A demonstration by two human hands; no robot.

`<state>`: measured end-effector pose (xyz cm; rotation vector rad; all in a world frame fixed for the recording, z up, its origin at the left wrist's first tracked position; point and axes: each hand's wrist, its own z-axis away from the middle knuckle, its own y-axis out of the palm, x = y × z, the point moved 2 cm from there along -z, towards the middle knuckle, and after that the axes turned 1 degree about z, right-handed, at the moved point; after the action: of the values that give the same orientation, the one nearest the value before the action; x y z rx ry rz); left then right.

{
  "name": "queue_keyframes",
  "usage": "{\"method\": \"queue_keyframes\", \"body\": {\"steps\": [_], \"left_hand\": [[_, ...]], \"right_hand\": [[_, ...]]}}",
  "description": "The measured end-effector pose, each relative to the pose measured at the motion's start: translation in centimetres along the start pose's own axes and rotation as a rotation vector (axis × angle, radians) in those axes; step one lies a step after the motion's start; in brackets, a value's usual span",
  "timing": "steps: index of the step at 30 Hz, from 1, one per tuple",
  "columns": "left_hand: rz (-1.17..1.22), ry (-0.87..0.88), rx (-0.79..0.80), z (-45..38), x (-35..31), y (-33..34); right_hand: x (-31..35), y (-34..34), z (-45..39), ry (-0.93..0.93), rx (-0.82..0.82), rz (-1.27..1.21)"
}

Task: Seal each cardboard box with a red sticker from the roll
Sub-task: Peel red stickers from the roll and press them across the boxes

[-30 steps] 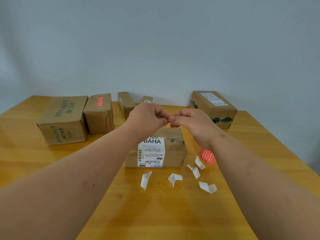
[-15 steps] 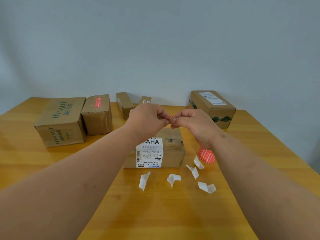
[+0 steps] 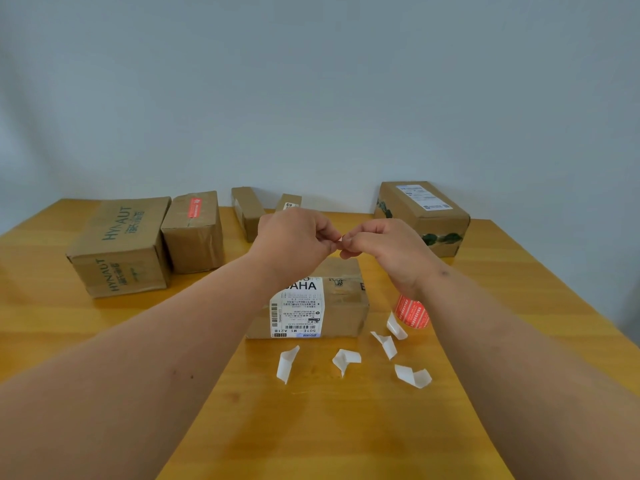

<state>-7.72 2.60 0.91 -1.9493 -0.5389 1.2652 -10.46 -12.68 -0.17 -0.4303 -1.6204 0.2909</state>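
Brown cardboard box with white shipping label [image 3: 341, 299] sits mid-bench [image 3: 104, 334], below both hands. Left hand [image 3: 294, 237] and right hand [image 3: 384, 247], fingers curled, fingertips meeting, pinch a small red sticker [image 3: 340, 239], barely visible. Red sticker roll [image 3: 412, 311] just right of box. Near bench edge bare.

Head view, forward-down over table [image 3: 104, 341]

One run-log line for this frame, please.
phase: peeling sticker | left hand + right hand: pinching red sticker above labelled box | sticker roll: on table
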Motion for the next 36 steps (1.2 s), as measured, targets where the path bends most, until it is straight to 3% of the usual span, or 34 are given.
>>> {"method": "queue_keyframes", "body": {"steps": [11,19,29,36], "left_hand": [[-0.044,0.007,0.008,-0.15,-0.24,0.08],[0.193,0.022,0.025,0.02,0.19,0.19],[-0.041,0.015,0.022,-0.2,-0.36,0.26],[0.04,0.016,0.021,-0.51,0.07,0.57]], "right_hand": [[-0.26,-0.1,-0.31,-0.015,-0.02,0.088],[-0.14,-0.43,-0.14,-0.026,-0.029,0.075],[-0.37,-0.2,-0.22,-0.016,-0.029,0.094],[-0.55,-0.65,-0.12,-0.032,0.021,0.113]]}}
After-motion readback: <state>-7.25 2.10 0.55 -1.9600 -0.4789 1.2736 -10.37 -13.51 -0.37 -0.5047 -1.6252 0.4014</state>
